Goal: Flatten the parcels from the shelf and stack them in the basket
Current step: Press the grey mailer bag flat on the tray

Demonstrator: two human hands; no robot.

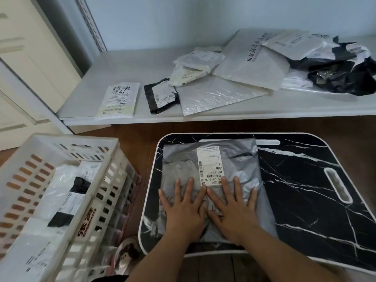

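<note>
Black marbled tray on wood floor; left hand and right hand press flat on grey parcel.

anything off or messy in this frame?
Nothing damaged or spilled. The grey parcel lies wrinkled under both flat hands, left hand and right hand, on the marbled tray. On the shelf, the far-right black bags sit crumpled in a loose heap.

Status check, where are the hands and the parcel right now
Left hand and right hand open, pressing flat on grey parcel. Parcel on black marble board. Basket at left, path unobstructed.
</note>
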